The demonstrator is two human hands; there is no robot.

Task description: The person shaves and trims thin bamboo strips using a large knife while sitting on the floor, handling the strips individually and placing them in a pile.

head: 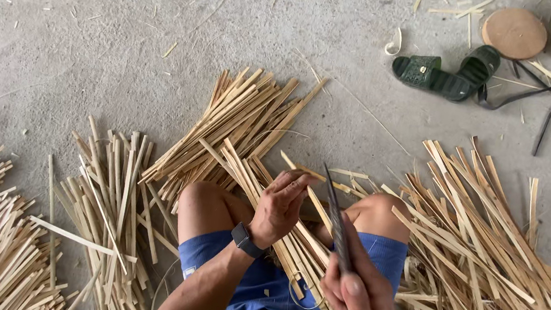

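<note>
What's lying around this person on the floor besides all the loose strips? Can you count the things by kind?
Heaps of bamboo strips: 4
Green sandals: 2
Round wooden discs: 2
Knife, in the right hand: 1
Wristwatch, on the left hand's wrist: 1
Total: 10

Single head-worn view, looking steeply down over person's lap onto concrete floor (130, 25). Close range: knees low in centre of frame, floor spreading beyond them to top edge. No second view, no shared part.
</note>
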